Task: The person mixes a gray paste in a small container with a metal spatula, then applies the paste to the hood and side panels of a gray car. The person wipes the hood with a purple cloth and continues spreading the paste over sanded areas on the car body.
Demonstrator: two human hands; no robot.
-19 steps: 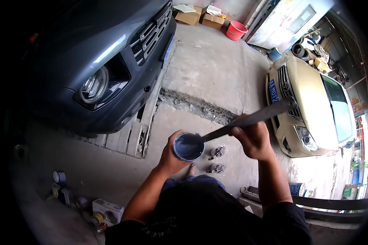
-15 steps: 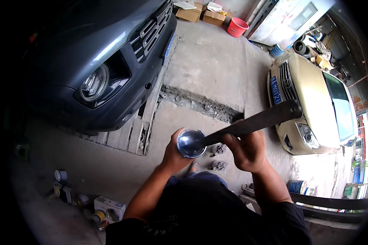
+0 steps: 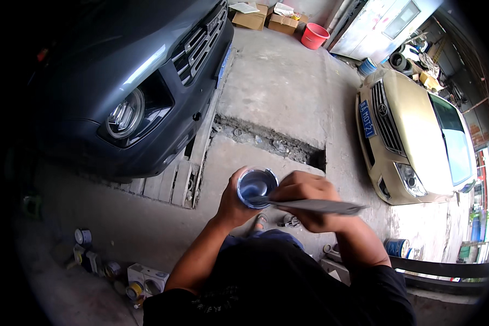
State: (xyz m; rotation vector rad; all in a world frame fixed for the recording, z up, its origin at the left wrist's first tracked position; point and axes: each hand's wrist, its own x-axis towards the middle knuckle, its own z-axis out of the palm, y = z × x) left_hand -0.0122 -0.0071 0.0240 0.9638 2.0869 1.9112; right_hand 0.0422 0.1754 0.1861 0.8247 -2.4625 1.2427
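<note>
My left hand is wrapped round the left side of a small round can, its open top turned up toward me. Shiny grey-blue liquid, looking like paint, coats its inside. In my right hand is a flat, dark stirring stick, gripped close to the can's right side. Its inner end reaches into the can; the outer end points right and is blurred. The fingertips of my right hand are partly hidden behind the stick and knuckles.
A dark car stands at left, a gold car at right. A broken trench crosses the concrete floor. Cardboard boxes and a red bucket are at the back. Small cans lie lower left; a metal rail runs lower right.
My right hand has moved left and closer to the can. The stick's outer end has swung down from upper right to nearly level. The can has shifted slightly right.
</note>
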